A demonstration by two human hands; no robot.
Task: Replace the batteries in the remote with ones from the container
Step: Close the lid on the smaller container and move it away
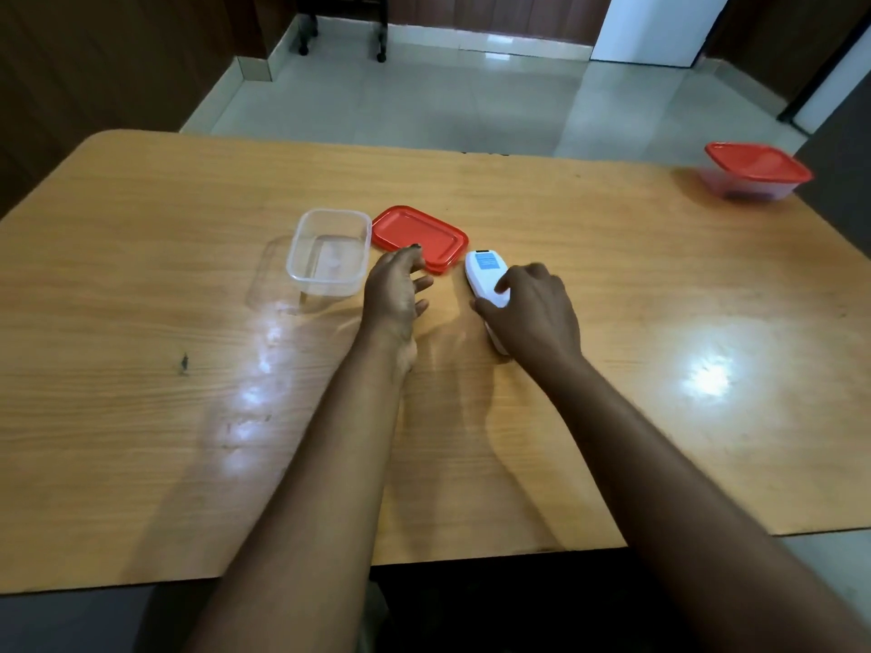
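Two bare hands worked over the wooden table [141, 285], where a lidded red-topped container [756, 176] sat at the far right corner, well apart from the rest. Near the middle stood an open clear container [327, 251], its contents too faint to tell, with a red lid [419, 238] lying flat just beside it on the right. The left hand [393, 294] hovered with fingers loosely spread by the lid's near edge, while the right hand [532, 311] gripped the white remote [485, 275] lying on the table, thumb and fingers closed around its sides.
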